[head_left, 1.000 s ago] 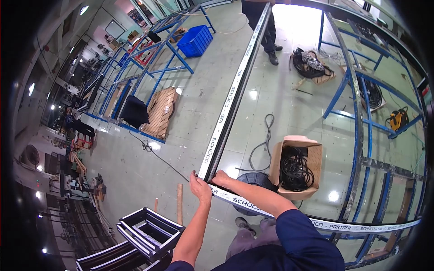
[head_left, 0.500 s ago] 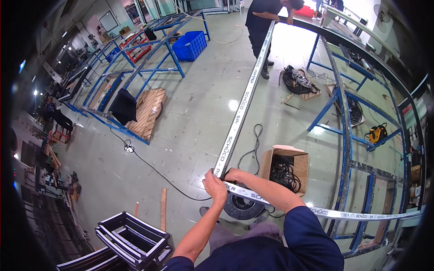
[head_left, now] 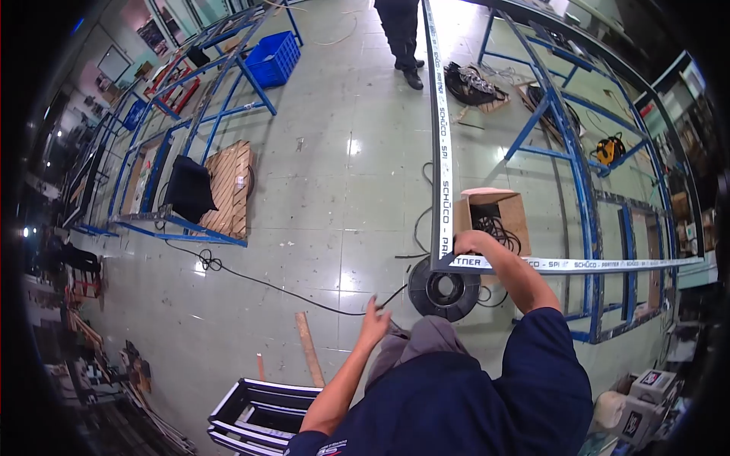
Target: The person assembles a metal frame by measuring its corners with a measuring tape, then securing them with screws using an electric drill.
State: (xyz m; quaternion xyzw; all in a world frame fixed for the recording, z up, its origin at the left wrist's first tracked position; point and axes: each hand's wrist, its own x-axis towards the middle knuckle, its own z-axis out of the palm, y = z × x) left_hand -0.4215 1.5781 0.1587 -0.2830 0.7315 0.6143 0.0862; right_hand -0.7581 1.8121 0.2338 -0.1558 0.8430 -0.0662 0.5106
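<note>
A large dark frame with white SCHÜCO-printed film (head_left: 445,163) has its near corner in front of me. My right hand (head_left: 473,242) is closed on the inner side of that corner; its fingertips are partly hidden. My left hand (head_left: 373,322) is off the frame, lower and to the left, with thumb and forefinger apart. Behind its fingers passes a thin black cable (head_left: 285,291) that runs along the floor; I see nothing held. A black reel (head_left: 444,286) lies on the floor just below the corner.
A cardboard box of black cable (head_left: 496,220) stands inside the frame's outline. Blue metal trestles (head_left: 574,163) rise at right and more at left, near a blue crate (head_left: 272,59). Small black-and-white frames (head_left: 262,414) sit at lower left. Another person (head_left: 399,34) stands at the far end.
My left hand has let go of the corner and dropped down and left. The frame's corner has shifted right and up in view, with my right hand still at it.
</note>
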